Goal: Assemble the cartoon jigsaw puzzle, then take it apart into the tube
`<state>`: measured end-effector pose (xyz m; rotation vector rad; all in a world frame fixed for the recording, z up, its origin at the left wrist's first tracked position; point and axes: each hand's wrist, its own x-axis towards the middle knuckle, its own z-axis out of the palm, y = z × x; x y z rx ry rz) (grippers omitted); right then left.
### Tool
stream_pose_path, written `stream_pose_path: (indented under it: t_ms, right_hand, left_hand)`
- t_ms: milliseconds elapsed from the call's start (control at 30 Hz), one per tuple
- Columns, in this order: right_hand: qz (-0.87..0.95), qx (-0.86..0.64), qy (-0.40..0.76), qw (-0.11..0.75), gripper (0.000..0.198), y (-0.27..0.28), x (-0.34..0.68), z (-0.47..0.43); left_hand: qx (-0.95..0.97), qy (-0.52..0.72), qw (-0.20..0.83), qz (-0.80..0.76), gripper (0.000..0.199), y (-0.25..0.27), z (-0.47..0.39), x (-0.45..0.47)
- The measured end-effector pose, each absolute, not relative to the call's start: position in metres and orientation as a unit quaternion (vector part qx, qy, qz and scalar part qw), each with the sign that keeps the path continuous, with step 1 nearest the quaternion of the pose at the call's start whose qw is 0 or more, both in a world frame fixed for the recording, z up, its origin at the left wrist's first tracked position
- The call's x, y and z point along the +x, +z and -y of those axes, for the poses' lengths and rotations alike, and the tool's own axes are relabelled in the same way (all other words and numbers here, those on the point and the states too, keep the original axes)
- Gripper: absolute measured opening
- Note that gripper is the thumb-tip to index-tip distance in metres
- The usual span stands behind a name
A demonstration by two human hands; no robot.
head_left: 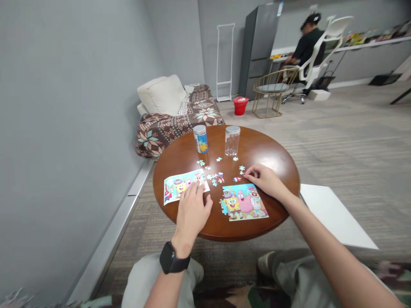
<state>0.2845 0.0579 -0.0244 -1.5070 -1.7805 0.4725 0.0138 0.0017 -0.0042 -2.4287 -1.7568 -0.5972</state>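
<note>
My left hand [193,209] lies with its fingers out on the lower right of a printed reference picture [171,194], covering part of it. My right hand [261,177] is pinched at the fingertips on a small puzzle piece [242,173] by the loose pieces; the fingers partly hide it. Between my hands is a partly assembled jigsaw puzzle [245,205] with cartoon characters, its left edge uneven. Several loose puzzle pieces [214,182] are scattered beyond it, one red and white piece [236,179] just above its top edge.
A jar with a cartoon label [201,140] and a clear jar [232,143], both silver-lidded, stand at the back of the round wooden table [263,149]. A white board [334,214] is at the right. Behind are a covered sofa [180,119], a red bucket [239,107] and a seated person [308,45].
</note>
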Motion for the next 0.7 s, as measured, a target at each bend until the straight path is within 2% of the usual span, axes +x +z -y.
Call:
stream_pose_path:
  t_ms: [400,700]
  right_hand:
    - [0.71,-0.58,0.141,0.374,0.008,-0.0204,0.2788,-0.0528]
    - [0.716,-0.581,0.141,0.36,0.013,-0.0173,0.2777,-0.0512]
  left_hand:
    - [-0.798,-0.196,0.068,0.566,0.031,-0.0066,-0.0035,0.0132]
    - [-0.798,-0.197,0.062,0.567,0.032,-0.0064,-0.003,0.013]
